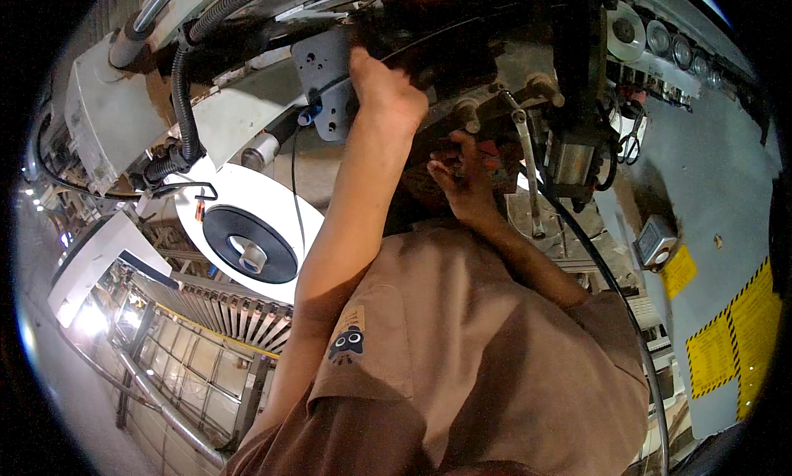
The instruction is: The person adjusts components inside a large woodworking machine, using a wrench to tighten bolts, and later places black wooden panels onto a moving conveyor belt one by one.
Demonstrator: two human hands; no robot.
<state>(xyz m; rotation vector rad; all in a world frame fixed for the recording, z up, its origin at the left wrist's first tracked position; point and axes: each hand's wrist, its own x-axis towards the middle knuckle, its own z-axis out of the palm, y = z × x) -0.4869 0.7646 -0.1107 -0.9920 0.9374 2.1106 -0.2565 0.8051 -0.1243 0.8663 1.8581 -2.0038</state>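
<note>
My left hand (388, 92) reaches up into the dark middle of the machine, just right of a grey metal plate (332, 113) with holes. Its thumb points upward; the other fingers are lost in shadow, so what they touch cannot be made out. Lower and to the right, my right hand (472, 187) is raised with thumb and forefinger apart, and nothing shows between them. Its fingertips are close to a dark, reddish machine part (493, 156) and below a round metal knob (466, 115). A long metal rod-like handle (525, 158) hangs to the right of this hand.
A large white roll (194, 200) with a black hub (216, 228) stands at the left. Corrugated hose (183, 105) runs above it. On the right, a black cable (598, 266) droops past my arm, before a grey panel (709, 179) with yellow labels (711, 356). Gauges (658, 37) line the upper right.
</note>
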